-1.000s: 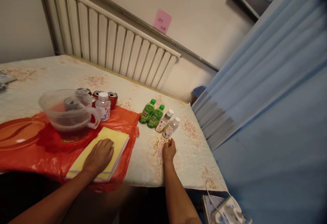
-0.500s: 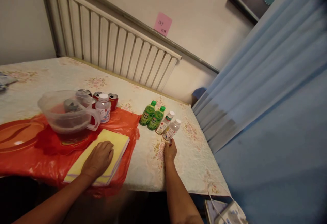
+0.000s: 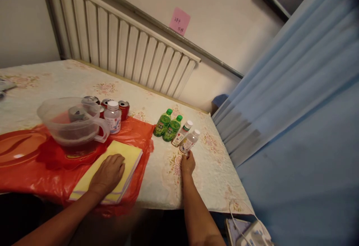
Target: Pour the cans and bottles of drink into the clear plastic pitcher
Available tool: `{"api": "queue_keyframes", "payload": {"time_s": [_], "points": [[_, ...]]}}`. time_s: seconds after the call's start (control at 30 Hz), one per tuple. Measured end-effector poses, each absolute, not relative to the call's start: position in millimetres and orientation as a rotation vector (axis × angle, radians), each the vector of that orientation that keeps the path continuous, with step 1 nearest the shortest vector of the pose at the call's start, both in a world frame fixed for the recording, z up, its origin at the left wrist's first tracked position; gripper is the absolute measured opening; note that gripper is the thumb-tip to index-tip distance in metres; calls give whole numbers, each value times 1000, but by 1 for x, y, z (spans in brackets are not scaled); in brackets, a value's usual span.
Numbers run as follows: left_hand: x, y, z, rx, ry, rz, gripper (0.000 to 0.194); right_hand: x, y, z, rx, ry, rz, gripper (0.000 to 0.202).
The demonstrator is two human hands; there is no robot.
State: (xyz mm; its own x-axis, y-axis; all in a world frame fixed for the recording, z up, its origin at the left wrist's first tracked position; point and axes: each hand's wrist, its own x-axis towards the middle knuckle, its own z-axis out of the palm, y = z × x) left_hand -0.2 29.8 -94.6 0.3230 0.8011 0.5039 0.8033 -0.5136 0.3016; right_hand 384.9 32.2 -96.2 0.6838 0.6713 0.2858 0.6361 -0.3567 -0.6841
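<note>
My left hand rests on a folded yellow cloth, its fingers loosely spread and lying on it. At the base of a white-capped bottle, my right hand has its thumb and fingers closed around the bottom. That bottle is the rightmost in a slanting row, beside a slimmer white-capped bottle and two green bottles with green caps. All of them stand upright on the flowered tablecloth.
A clear handled jug sits on red plastic, with an orange lid at its left. Behind it are several cans and a white-capped bottle. A blue curtain hangs at right.
The view has shifted slightly. Both hands keep nearly the same places, the left on the cloth and the right at the bottle's base.
</note>
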Motion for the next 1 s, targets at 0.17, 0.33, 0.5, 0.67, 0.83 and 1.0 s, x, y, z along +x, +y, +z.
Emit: {"api": "queue_keyframes", "payload": {"time_s": [0.17,0.33,0.5,0.67,0.83,1.0], "points": [[0,30,-95,-2557,-1554,-918,21,385,32,-97,-2084,-997,55,51],[1,29,-94,-2555,-1566,-905,22,385,33,-98,-2080,-989,51,52],[2,27,-90,-2538,-1552,-974,22,386,33,-103,-2054,-978,49,52],[2,27,-90,-2544,-1555,-1000,21,388,33,-106,-2031,-962,37,50],[2,26,-90,-2547,-1559,-1008,18,388,32,-108,-2039,-908,12,48],[3,22,-86,-2552,-1596,-1014,15,384,26,-107,-2064,-840,-27,47]]}}
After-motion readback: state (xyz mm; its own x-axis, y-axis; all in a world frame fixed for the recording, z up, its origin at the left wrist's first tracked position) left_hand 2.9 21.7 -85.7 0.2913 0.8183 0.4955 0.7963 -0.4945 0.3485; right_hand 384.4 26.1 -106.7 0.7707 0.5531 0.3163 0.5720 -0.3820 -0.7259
